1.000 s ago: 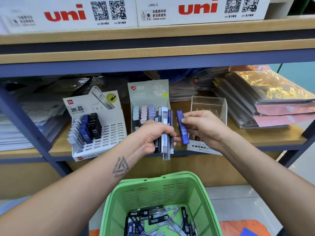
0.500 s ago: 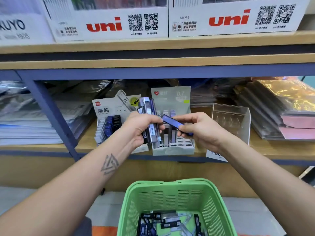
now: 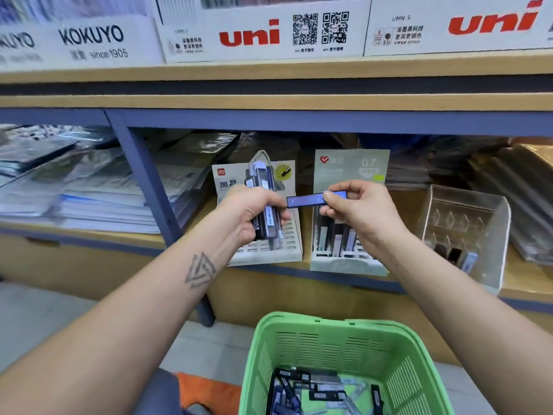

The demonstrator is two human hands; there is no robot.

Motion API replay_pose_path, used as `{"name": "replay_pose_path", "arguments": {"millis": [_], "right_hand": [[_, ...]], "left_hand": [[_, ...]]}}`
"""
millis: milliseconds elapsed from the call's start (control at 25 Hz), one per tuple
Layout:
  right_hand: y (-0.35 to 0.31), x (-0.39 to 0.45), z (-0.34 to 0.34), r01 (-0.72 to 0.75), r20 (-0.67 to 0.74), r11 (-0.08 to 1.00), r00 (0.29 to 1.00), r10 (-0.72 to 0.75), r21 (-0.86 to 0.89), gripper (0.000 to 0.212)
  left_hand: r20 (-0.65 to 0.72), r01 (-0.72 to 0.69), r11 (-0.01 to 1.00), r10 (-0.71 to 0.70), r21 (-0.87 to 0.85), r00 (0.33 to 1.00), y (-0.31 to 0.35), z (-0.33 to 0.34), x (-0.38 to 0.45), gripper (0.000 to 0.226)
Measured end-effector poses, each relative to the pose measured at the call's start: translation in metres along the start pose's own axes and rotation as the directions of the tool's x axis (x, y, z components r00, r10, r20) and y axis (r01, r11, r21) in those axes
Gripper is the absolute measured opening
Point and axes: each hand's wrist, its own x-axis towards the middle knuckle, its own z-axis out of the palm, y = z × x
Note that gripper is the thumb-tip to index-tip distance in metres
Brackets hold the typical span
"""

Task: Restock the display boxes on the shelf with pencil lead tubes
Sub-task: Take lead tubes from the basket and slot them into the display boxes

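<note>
The left hand [image 3: 250,215] grips a bundle of tubes [image 3: 264,205] upright, fingers curled round them, in front of the white box [image 3: 291,244] on the shelf [image 3: 89,235]; the bundle's top ends stand above the fist and its lower ends poke out beneath it. The right hand [image 3: 357,211] pinches a blue tube [image 3: 315,199] between thumb and forefinger, held level, its free end just beside the left hand's knuckles (whether it touches them is hard to tell). This hand hangs before the grey box [image 3: 350,259] marked 0.7, where a few tubes stand in the front slots. Further right on the same shelf sits a clear box [image 3: 484,223] with a few small items at its bottom. Stacks of paper [image 3: 98,202] lie on the shelf's left part and plastic-wrapped packs [image 3: 523,181] on its far right. Below, between the forearms, a green basket [image 3: 329,333] holds a loose heap of more tubes, dark and clear ones lying in all directions. Above, white cartons [image 3: 263,31] printed with uni and KOKUYO line the upper shelf.
</note>
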Motion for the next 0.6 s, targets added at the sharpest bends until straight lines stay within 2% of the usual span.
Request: {"name": "replay_pose_path", "arguments": {"millis": [160, 280, 400, 480, 600], "right_hand": [[0.005, 0.007, 0.034, 0.039, 0.049, 0.978, 0.998, -0.030, -0.203, 0.014], [0.013, 0.008, 0.054, 0.142, 0.112, 0.916, 0.988, -0.107, -0.376, 0.009], [0.021, 0.014, 0.070, 0.244, 0.166, 0.821, 0.969, -0.183, -0.516, 0.013], [0.025, 0.016, 0.086, 0.305, 0.220, 0.765, 0.951, -0.217, -0.568, 0.016], [0.031, 0.017, 0.110, 0.410, 0.298, 0.693, 0.911, -0.284, -0.593, 0.014]], "left_hand": [[-0.076, 0.020, 1.000, -0.022, -0.020, 0.997, 0.016, -0.046, 0.006, 0.015], [-0.088, 0.046, 0.999, -0.046, -0.005, 0.995, 0.023, -0.072, 0.006, 0.014], [-0.065, 0.081, 0.997, -0.079, 0.020, 0.995, 0.027, -0.088, 0.006, 0.017], [-0.056, 0.103, 0.994, -0.101, 0.032, 0.993, 0.028, -0.097, 0.005, 0.020], [-0.033, 0.116, 0.992, -0.114, 0.055, 0.993, 0.029, -0.106, 0.000, 0.011]]}}
